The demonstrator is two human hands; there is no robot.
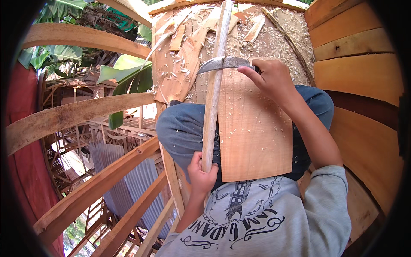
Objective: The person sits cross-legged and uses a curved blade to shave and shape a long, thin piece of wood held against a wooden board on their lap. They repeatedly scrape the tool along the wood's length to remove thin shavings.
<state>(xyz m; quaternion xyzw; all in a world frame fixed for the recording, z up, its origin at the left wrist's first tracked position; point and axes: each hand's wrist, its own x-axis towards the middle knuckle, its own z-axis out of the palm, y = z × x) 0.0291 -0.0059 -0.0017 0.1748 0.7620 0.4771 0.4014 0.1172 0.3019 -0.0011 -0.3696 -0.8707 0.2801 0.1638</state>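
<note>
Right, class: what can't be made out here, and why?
Head view:
Grip of the curved grey metal knife: mostly covered by the right hand.
Far end of the long pale wooden stick: cut off by the top edge.
Part of the blue denim trousers: hidden by the flat tan wooden board.
Number of pale curled wood shavings: too small to count.

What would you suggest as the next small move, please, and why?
Probably slide the curved blade along the wooden stick: the right hand holds it across the stick, the left hand grips the near end, and shavings lie about.
</note>
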